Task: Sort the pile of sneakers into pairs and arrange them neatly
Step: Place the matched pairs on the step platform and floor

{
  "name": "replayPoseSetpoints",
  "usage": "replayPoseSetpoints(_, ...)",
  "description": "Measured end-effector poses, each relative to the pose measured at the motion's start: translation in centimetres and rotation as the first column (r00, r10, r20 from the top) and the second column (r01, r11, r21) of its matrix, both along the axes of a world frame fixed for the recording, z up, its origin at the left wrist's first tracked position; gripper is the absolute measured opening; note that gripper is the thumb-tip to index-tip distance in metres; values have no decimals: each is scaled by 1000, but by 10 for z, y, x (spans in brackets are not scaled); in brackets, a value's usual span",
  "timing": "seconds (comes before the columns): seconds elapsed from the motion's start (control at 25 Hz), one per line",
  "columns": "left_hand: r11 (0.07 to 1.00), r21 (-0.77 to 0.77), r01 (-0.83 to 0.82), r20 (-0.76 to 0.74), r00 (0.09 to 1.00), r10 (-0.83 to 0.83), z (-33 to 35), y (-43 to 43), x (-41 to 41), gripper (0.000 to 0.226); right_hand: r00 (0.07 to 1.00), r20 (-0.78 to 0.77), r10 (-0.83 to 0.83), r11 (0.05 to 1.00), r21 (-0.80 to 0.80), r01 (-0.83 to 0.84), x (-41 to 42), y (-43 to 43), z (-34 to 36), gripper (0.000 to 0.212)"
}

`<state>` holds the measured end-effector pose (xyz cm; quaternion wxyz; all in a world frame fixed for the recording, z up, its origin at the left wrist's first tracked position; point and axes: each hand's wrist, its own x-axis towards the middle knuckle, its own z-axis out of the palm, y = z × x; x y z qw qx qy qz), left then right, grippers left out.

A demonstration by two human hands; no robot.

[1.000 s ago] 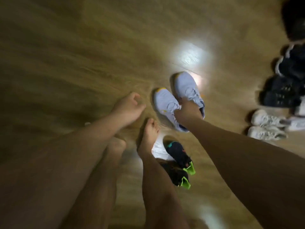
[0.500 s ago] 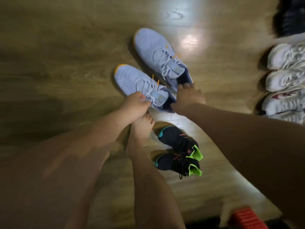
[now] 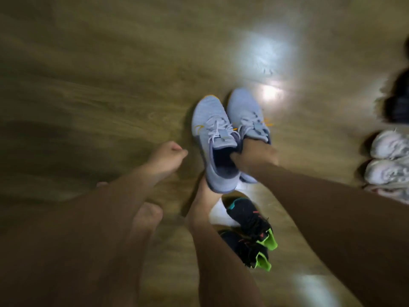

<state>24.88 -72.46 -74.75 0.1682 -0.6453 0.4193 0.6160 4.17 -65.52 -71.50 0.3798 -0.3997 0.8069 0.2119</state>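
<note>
Two pale blue-grey sneakers with orange trim, a left one (image 3: 212, 127) and a right one (image 3: 245, 109), are held side by side over the wooden floor (image 3: 110, 85), toes pointing away. My right hand (image 3: 254, 156) grips both by their collars, thumb inside the left shoe's opening. To their left, my left hand (image 3: 168, 156) hovers with its fingers curled, holding nothing. A black pair with neon green heels, one shoe (image 3: 250, 220) and its mate (image 3: 245, 249), lies near my bare feet. The frame is blurred by motion.
White sneakers (image 3: 389, 158) line up at the right edge, with dark shoes (image 3: 398, 100) beyond them. My bare right foot (image 3: 203, 202) stands just under the lifted pair; the left foot (image 3: 148, 218) is beside it. Bare floor stretches to the left and ahead.
The blue-grey pair lay apart on the floor with a hand at each; now my right hand holds both together, lifted, and my left hand has let go and drawn left.
</note>
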Motion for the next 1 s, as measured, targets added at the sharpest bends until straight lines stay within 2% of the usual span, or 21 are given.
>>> replayPoseSetpoints(0.12,981,-36,-188,16,982,189,38,-38,48,14,996,77,-41,999,3,41,44,-53,40,34)
replayPoseSetpoints(0.2,950,-25,-310,-60,949,308,75,-58,82,17,994,111,-3,1000,1,3,88,-93,69,31)
replayPoseSetpoints(0.32,906,-30,-423,-157,897,414,127,-78,132,42,980,156,120,992,-66,-111,166,-145,107,31)
replayPoseSetpoints(0.4,868,-173,-466,-78,885,460,155,-88,183,46,951,204,232,962,-190,-194,232,-175,127,27)
replayPoseSetpoints(0.52,840,-356,-409,140,866,481,191,-99,263,41,891,207,404,891,-311,-331,327,-207,162,35)
replayPoseSetpoints(0.64,734,-495,-465,247,735,631,220,-101,352,47,745,200,636,754,-370,-543,433,-233,192,26)
replayPoseSetpoints(0.72,649,-555,-520,274,622,733,227,-99,409,47,619,190,762,629,-445,-638,500,-245,202,32)
replayPoseSetpoints(0.88,387,-675,-628,168,380,910,217,-85,517,39,350,106,931,335,-630,-700,635,-266,193,36)
replayPoseSetpoints(1.0,246,-721,-647,145,207,968,211,-73,584,30,165,121,979,204,-605,-770,724,-268,187,24)
